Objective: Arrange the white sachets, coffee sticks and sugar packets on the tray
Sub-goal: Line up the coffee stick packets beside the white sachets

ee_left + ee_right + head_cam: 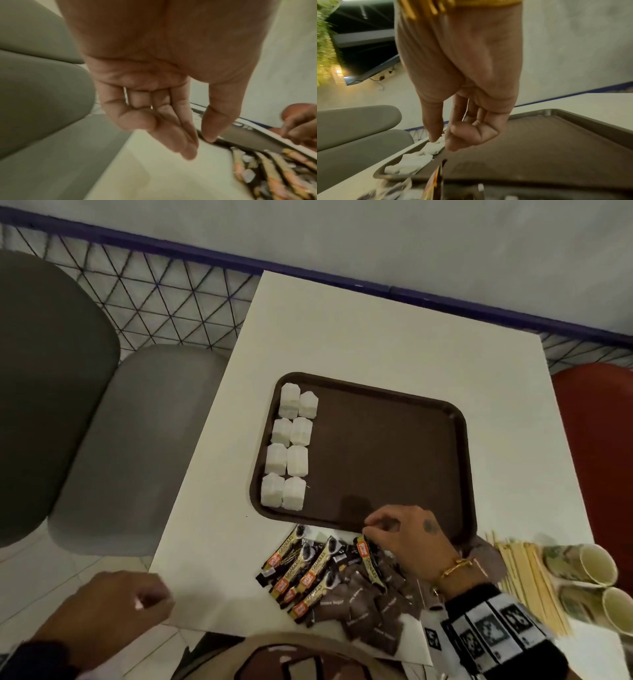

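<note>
On the white, smooth-topped table [342, 337] lay a dark brown plastic tray [394, 446], rectangular with rounded corners and a raised rim, its floor finely textured in the right wrist view. Eight white sachets [287, 446], soft and pillowy with clipped corners, stood in two close columns along the tray's left side, each touching its neighbour. Just off the tray's near rim, a loose fan of glossy coffee sticks [301, 570] lay on the table: long narrow foil sleeves, black with yellow and orange print. Beside and partly under them sat a heap of matte brown sugar packets [363, 611], small and squarish, overlapping one another.

The right hand [407, 539] reached over the near rim of the tray, a gold bangle [452, 568] at the wrist. Its thumb and forefinger were drawn close together at the top end of the rightmost coffee stick [368, 556], the other fingers curled into the palm; from the right wrist view I could not tell whether the tips actually pinched the stick or only hovered at it. The left hand [113, 607] hung near the table's left front corner, holding nothing, its fingers [171, 129] loosely bent and lying side by side with the thumb apart.

At the right edge lay a bundle of pale wooden stirrers [527, 583] and two printed paper cups [589, 577] on their sides. Grey padded seats [137, 440] stood left of the table.
</note>
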`<action>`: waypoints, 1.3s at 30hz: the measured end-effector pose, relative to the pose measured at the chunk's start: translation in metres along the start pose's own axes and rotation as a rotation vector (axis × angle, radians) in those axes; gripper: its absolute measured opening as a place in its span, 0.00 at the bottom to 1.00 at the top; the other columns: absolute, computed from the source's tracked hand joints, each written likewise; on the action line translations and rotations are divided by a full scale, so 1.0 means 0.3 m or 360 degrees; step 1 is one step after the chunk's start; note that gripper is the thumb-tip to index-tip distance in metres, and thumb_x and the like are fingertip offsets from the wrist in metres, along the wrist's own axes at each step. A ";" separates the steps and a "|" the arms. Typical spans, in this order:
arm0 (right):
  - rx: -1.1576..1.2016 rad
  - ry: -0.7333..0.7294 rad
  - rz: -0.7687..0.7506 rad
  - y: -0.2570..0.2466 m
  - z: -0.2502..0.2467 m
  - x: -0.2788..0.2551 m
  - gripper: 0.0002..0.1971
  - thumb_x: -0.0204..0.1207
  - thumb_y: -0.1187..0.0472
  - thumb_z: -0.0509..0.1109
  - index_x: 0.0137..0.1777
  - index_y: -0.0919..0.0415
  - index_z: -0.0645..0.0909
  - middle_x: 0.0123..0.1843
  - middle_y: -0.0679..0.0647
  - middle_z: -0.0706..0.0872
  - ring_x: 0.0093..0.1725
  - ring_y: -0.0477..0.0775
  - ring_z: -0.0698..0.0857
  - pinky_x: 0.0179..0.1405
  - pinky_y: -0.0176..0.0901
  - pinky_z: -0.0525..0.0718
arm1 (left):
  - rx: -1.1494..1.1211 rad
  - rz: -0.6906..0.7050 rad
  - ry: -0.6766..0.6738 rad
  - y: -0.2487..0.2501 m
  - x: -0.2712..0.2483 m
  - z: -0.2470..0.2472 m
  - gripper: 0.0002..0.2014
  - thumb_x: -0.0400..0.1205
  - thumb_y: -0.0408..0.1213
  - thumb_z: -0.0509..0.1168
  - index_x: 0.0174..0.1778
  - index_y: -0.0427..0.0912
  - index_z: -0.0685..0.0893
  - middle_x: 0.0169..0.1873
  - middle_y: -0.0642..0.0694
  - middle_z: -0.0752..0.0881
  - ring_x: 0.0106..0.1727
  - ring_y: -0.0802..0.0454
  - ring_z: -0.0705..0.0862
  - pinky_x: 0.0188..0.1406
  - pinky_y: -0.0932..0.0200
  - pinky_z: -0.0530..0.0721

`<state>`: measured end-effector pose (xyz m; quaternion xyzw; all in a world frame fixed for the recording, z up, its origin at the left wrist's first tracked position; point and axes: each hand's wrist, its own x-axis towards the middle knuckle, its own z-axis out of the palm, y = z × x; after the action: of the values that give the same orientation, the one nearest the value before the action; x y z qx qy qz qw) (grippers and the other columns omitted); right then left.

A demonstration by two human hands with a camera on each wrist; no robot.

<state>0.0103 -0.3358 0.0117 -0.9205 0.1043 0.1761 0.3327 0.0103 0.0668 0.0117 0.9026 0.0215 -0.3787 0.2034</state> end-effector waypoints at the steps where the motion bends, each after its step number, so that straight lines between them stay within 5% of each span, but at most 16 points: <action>1: 0.0010 0.0019 0.0052 0.016 0.010 -0.029 0.05 0.70 0.52 0.80 0.44 0.49 0.90 0.35 0.39 0.87 0.37 0.32 0.85 0.36 0.21 0.78 | -0.0068 0.0152 0.0004 0.060 0.003 -0.003 0.05 0.75 0.47 0.75 0.33 0.60 0.88 0.33 0.65 0.89 0.35 0.64 0.85 0.41 0.66 0.82; 5: -0.0037 0.0077 0.0170 0.056 0.058 -0.100 0.08 0.68 0.48 0.81 0.43 0.48 0.87 0.35 0.41 0.87 0.38 0.37 0.85 0.37 0.24 0.79 | -0.0105 0.0509 -0.0032 0.291 0.076 0.064 0.04 0.76 0.47 0.75 0.39 0.63 0.86 0.38 0.61 0.89 0.40 0.66 0.84 0.46 0.64 0.84; 9: -0.0021 0.0106 0.0255 0.081 0.112 -0.125 0.12 0.64 0.47 0.83 0.42 0.46 0.84 0.35 0.42 0.86 0.37 0.38 0.84 0.39 0.34 0.83 | 0.0168 0.0479 -0.0026 0.437 0.170 0.166 0.14 0.73 0.54 0.74 0.52 0.54 0.89 0.47 0.57 0.89 0.49 0.57 0.86 0.52 0.57 0.86; 14: -0.0095 0.0058 0.0290 0.071 0.154 -0.122 0.10 0.66 0.49 0.81 0.38 0.43 0.80 0.34 0.40 0.82 0.38 0.44 0.83 0.33 0.27 0.74 | 0.0500 0.0416 0.0031 0.487 0.214 0.222 0.14 0.71 0.56 0.75 0.46 0.53 0.87 0.46 0.54 0.88 0.47 0.52 0.86 0.41 0.61 0.81; 16: -0.0109 0.0050 0.0290 0.067 0.161 -0.116 0.09 0.68 0.51 0.80 0.39 0.45 0.81 0.34 0.40 0.81 0.37 0.40 0.81 0.29 0.22 0.69 | 0.0426 0.0424 0.0048 0.483 0.224 0.222 0.11 0.72 0.53 0.75 0.43 0.53 0.87 0.45 0.54 0.88 0.47 0.52 0.86 0.42 0.61 0.82; 20: 0.0291 0.0106 0.0293 0.084 0.146 -0.113 0.06 0.68 0.55 0.81 0.37 0.51 0.85 0.33 0.42 0.87 0.33 0.36 0.83 0.32 0.24 0.74 | 0.0049 0.0451 0.0031 0.458 0.226 0.196 0.06 0.74 0.48 0.77 0.43 0.53 0.89 0.41 0.56 0.87 0.47 0.54 0.86 0.49 0.59 0.84; 26: 0.0859 0.0310 0.0379 0.111 0.071 -0.056 0.04 0.72 0.63 0.79 0.39 0.54 0.87 0.37 0.49 0.92 0.28 0.37 0.82 0.36 0.40 0.80 | -0.0657 0.0587 -0.0037 0.501 0.242 0.088 0.07 0.77 0.31 0.74 0.46 0.48 0.91 0.45 0.55 0.91 0.49 0.63 0.87 0.48 0.71 0.82; 28: 0.0947 0.0394 0.0400 0.125 0.046 -0.022 0.04 0.72 0.66 0.78 0.41 0.56 0.87 0.40 0.53 0.92 0.26 0.37 0.81 0.33 0.35 0.79 | -0.0496 0.0659 0.0069 0.561 0.264 0.070 0.08 0.78 0.31 0.72 0.49 0.48 0.90 0.43 0.58 0.88 0.47 0.64 0.85 0.47 0.73 0.80; 31: 0.0967 0.0389 0.0414 0.135 0.022 0.020 0.04 0.73 0.67 0.78 0.43 0.59 0.87 0.41 0.56 0.92 0.25 0.37 0.79 0.28 0.30 0.78 | -0.0123 0.0780 0.0161 0.667 0.311 0.086 0.10 0.80 0.33 0.70 0.55 0.47 0.89 0.45 0.54 0.87 0.49 0.57 0.84 0.56 0.61 0.82; 39: 0.0685 0.0293 0.0357 0.173 0.035 0.101 0.02 0.71 0.58 0.79 0.42 0.51 0.89 0.39 0.47 0.92 0.43 0.49 0.90 0.49 0.49 0.87 | 0.0751 0.1008 0.0104 0.746 0.411 0.212 0.15 0.83 0.31 0.64 0.65 0.46 0.84 0.60 0.44 0.85 0.62 0.43 0.82 0.61 0.46 0.82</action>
<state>0.0194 -0.3705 -0.0377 -0.8233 0.2706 0.1012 0.4886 0.0983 -0.1768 -0.0352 0.8981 -0.3392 -0.2628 0.0963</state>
